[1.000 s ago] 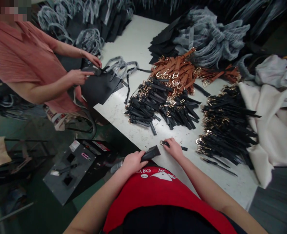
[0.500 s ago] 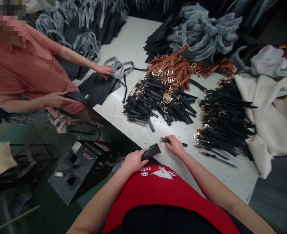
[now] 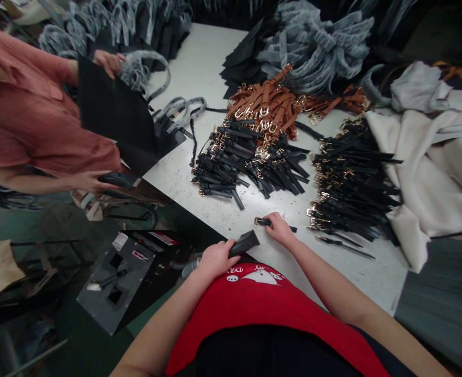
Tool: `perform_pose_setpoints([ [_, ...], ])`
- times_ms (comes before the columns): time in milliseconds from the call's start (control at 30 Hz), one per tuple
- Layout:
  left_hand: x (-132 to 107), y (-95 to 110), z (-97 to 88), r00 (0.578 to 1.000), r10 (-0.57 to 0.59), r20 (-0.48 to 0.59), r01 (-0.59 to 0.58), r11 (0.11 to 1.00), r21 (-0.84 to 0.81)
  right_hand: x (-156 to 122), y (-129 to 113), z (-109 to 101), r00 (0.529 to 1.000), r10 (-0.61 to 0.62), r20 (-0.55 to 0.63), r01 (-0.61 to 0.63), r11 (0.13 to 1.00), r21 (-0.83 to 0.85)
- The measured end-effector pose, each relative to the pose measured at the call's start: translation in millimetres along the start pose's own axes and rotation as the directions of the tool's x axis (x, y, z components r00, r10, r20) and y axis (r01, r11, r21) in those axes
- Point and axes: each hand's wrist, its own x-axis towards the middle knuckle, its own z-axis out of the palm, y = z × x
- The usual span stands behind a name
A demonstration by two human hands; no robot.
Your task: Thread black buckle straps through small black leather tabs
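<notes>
My left hand [image 3: 215, 259] is closed round the handle of a black hand tool [image 3: 245, 243] whose nose rests at the near edge of the white table [image 3: 207, 68]. My right hand [image 3: 280, 229] presses a short black strap with a gold buckle [image 3: 262, 221] flat on the table, fingers closed over it. The tool's nose points toward the strap's buckle end, a small gap between them.
Heaps of black buckled straps [image 3: 246, 162] [image 3: 352, 178] and brown ones [image 3: 266, 104] lie beyond my hands. White cloth [image 3: 427, 173] lies at right, wrapped grey handles [image 3: 313, 47] at the back. A person in a pink top [image 3: 30, 125] lifts a black panel [image 3: 113, 110] at left. A grey machine [image 3: 116, 277] stands below.
My hands have hardly moved on the tool and strap. The person at left has raised a black panel off the table and reached back to the wrapped handles. The view has drifted slightly.
</notes>
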Motion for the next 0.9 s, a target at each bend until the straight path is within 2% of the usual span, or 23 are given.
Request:
perform_pose_setpoints([
  [133, 0.3, 0.5, 0.2, 1.0, -0.004, -0.004, 0.004, 1.0, 0.002, -1.2, -7.3, -3.0, 1.0, 0.011, 0.027, -0.008, 0.995, -0.104],
  [233, -0.4, 0.6, -0.1, 1.0, -0.013, -0.007, 0.013, 1.0, 0.002, -5.1, -8.9, -1.2, 0.999, 0.036, -0.015, -0.038, 0.986, -0.16],
  [367, 0.2, 2.7, -2.2, 1.0, -0.022, 0.014, 0.022, 1.0, 0.005, -10.5, -2.4, 4.8, 0.996, 0.02, -0.085, -0.027, 0.996, -0.082],
  [533, 6.6, 8.6, -8.3, 0.997, -0.021, 0.069, 0.019, 0.999, 0.038, -12.2, 6.5, 8.0, 0.996, -0.03, -0.089, 0.027, 0.999, -0.042],
  [900, 22.9, 25.9, -23.7, 0.997, 0.02, 0.08, -0.029, 0.994, 0.106, -16.1, 2.2, 7.5, 0.994, -0.05, -0.102, 0.045, 0.998, -0.048],
])
